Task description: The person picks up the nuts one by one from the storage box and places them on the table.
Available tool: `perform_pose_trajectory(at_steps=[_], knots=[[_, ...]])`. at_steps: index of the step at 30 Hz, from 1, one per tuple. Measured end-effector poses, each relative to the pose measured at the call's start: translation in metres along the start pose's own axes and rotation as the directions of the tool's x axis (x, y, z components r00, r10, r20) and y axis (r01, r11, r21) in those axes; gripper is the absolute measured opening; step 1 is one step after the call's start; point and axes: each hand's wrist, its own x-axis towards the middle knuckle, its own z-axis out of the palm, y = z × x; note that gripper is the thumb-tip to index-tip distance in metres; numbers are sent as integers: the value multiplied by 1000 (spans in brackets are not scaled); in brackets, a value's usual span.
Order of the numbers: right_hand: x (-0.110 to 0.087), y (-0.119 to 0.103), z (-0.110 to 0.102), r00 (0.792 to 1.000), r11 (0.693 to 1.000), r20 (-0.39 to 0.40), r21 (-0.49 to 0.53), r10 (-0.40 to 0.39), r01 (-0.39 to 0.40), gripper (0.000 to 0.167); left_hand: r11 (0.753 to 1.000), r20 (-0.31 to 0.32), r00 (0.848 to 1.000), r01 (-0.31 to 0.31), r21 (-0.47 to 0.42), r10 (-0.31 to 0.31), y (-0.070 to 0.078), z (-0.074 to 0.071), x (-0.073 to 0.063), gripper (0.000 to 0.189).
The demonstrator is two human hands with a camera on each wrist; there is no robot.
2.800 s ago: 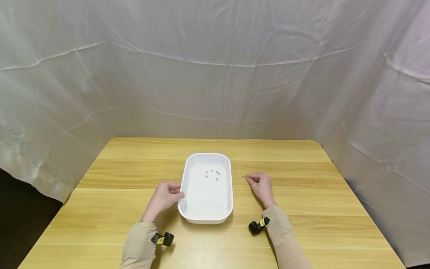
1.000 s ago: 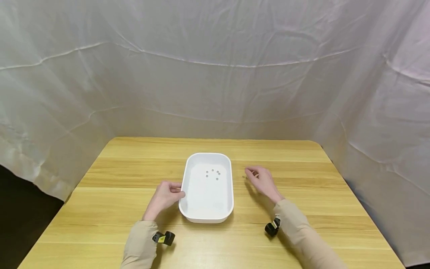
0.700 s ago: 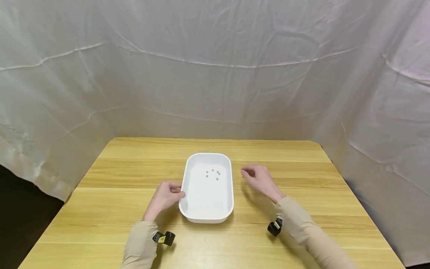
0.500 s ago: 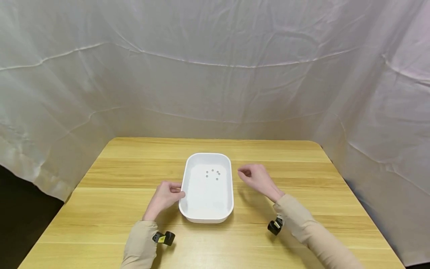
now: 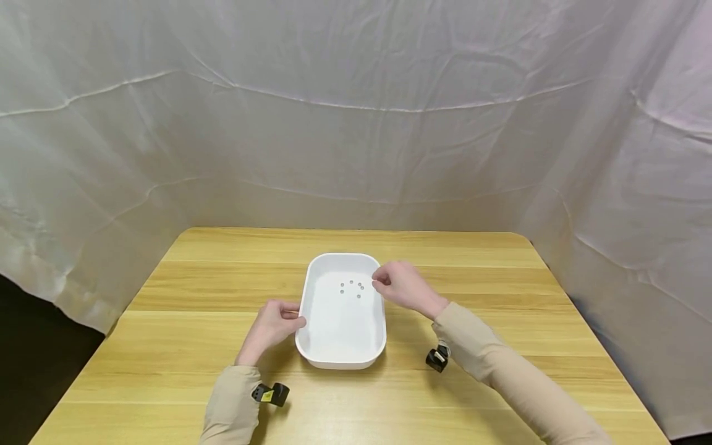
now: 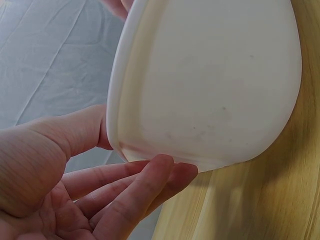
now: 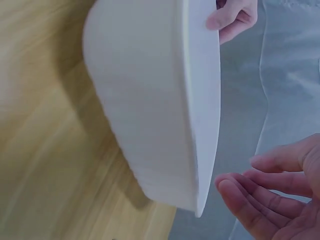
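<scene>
A white tray [image 5: 340, 327] with rounded corners stands on the wooden table, and several tiny round grey pieces [image 5: 358, 296] lie in its far half. My left hand [image 5: 274, 323] grips the tray's left side, thumb over the rim and fingers against the outer wall. In the left wrist view those fingers [image 6: 155, 177] press up along the wall. Over the tray's right rim my right hand [image 5: 405, 285] hangs with its fingertips just inside the edge. The right wrist view shows its thumb and fingers [image 7: 240, 200] loosely bent and slightly parted, nothing visible between them.
The wooden table [image 5: 528, 346] extends around the tray on all sides. A pale grey curtain [image 5: 356, 154] hangs behind it and along both sides. A small black camera sits on each wrist.
My right hand has moved left from the table to the tray's right rim. Two tiny pieces seen on the table beside it are now out of sight. The left hand keeps its hold.
</scene>
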Motion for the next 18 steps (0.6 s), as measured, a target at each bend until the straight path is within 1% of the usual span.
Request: perform_pose_trajectory(at_steps=[4, 6, 10, 14, 18], knots=[[12, -2, 2, 999, 999, 43, -35, 17, -15, 29, 1000, 1, 1000, 0, -2, 0, 0, 1, 0, 38], [17, -3, 2, 997, 999, 69, -38, 35, -33, 28, 1000, 1, 1000, 2, -3, -2, 0, 2, 1, 37], [26, -6, 1, 989, 996, 126, -49, 82, -76, 19, 1000, -1, 1000, 5, -2, -5, 1, 2, 1, 37], [37, -11, 0, 969, 989, 206, -82, 137, -122, 16, 1000, -3, 1000, 5, 2, -5, 2, 1, 1, 38], [50, -16, 0, 930, 976, 301, -117, 210, -182, 17, 1000, -4, 1000, -2, 4, 2, 2, 1, 2, 38]])
